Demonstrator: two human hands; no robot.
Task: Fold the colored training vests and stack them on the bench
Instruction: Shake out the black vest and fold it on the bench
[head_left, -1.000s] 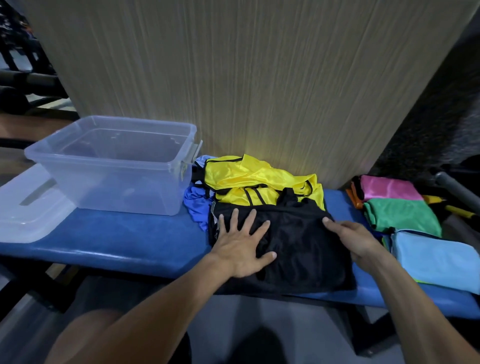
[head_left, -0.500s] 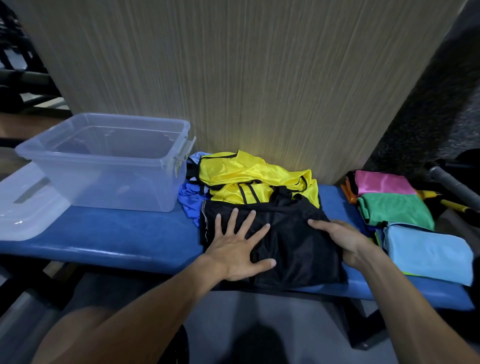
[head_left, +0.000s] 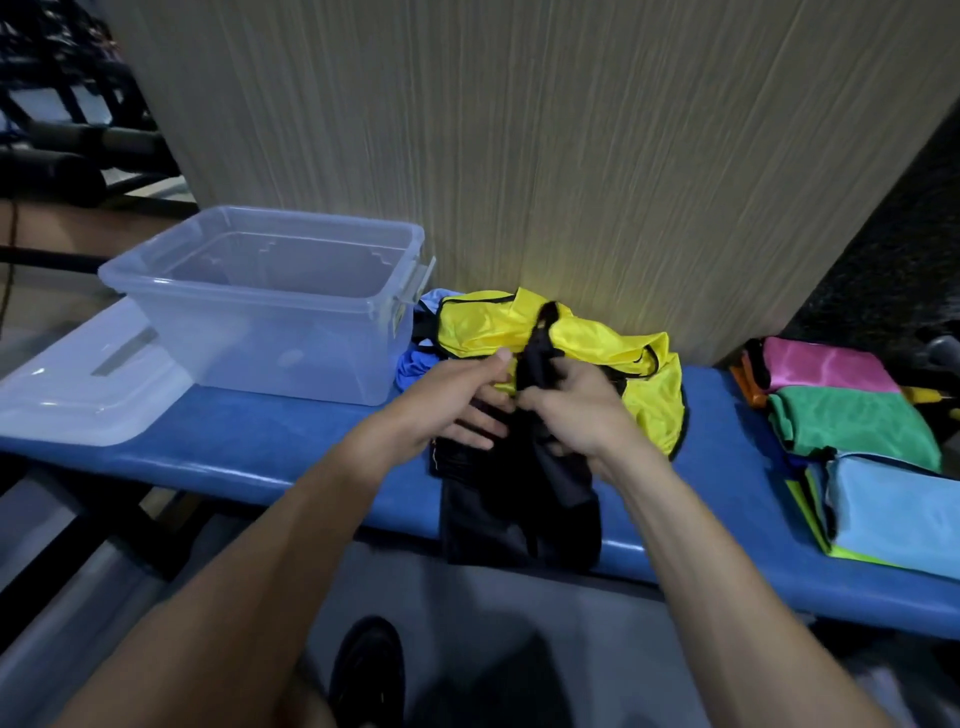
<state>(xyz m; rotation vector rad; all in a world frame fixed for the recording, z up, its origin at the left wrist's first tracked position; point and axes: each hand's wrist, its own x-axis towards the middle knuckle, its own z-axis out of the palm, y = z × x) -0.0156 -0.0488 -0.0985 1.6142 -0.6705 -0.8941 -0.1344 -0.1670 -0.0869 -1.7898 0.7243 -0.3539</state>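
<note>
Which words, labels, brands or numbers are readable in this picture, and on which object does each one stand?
None can be read. The black vest, yellow vest, folded vests, clear plastic bin and its lid show no legible text.

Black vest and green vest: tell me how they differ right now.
The black vest is gripped by the left hand and the right hand; the green vest lies untouched. The black vest is half-folded, its lower end draping over the front edge of the bench; the green vest is folded flat among the finished ones at the right. Both are on the blue bench.
</note>
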